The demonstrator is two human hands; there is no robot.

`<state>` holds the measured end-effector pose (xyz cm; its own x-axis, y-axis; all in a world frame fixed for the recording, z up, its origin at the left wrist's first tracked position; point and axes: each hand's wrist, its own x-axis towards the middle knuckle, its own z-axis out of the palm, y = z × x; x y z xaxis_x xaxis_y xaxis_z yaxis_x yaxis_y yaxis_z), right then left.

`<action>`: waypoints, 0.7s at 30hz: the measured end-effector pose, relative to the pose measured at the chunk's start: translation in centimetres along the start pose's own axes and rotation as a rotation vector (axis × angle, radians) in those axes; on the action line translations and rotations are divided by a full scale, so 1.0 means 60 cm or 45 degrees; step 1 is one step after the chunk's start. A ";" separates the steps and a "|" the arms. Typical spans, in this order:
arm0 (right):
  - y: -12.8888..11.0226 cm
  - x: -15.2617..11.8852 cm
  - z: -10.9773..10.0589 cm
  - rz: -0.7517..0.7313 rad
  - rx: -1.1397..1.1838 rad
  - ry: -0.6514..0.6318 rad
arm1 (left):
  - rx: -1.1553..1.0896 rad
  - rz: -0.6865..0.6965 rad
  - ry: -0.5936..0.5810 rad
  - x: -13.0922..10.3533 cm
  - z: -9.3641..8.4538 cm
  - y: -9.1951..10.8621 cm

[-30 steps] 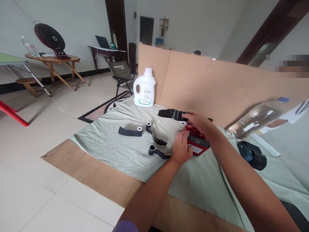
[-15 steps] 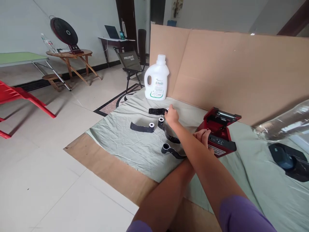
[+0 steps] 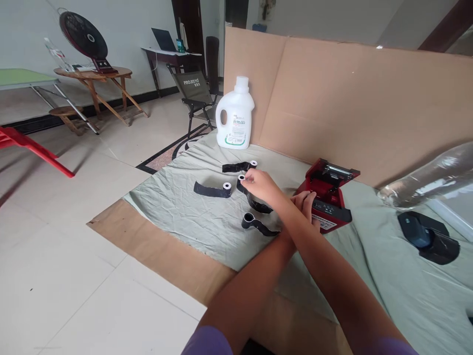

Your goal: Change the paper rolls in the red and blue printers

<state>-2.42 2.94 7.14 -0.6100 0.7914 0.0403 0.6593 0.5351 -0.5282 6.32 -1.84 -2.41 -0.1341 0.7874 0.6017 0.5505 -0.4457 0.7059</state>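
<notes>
My left hand (image 3: 306,206) wraps round the near left side of a red box-shaped device (image 3: 327,214), whose lid stands raised. Crossing over my left arm, my right hand (image 3: 260,185) has its fingers pinched at the rim of a black roll (image 3: 241,178) with a white core, its strip trailing towards the device. Behind that hand lies another black roll (image 3: 253,164), unrolled leftward. A third roll (image 3: 226,187) sits to the left, its strip also pointing left. Nearer me, a roll with a wider hollow core (image 3: 248,220) has its strip running right, partly behind my arm.
A white jug (image 3: 235,118) stands at the cloth's back edge before an upright cardboard panel (image 3: 332,98). On the right are a clear plastic-wrapped roll (image 3: 428,177) and a black object (image 3: 428,236). A folding chair (image 3: 194,88) and a fan (image 3: 84,42) are farther back.
My right hand has moved from the far roll towards me, to the middle roll. The far roll now shows uncovered. My left hand remains on the device. The whole view has shifted slightly.
</notes>
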 end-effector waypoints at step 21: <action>0.047 -0.128 -0.035 0.051 0.455 -0.230 | 0.111 -0.019 -0.064 0.002 -0.009 0.001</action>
<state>5.07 -1.01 7.12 -0.6753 0.7278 -0.1195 0.5093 0.3429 -0.7893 5.89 -1.99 -2.06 -0.1024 0.8151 0.5702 0.6184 -0.3968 0.6783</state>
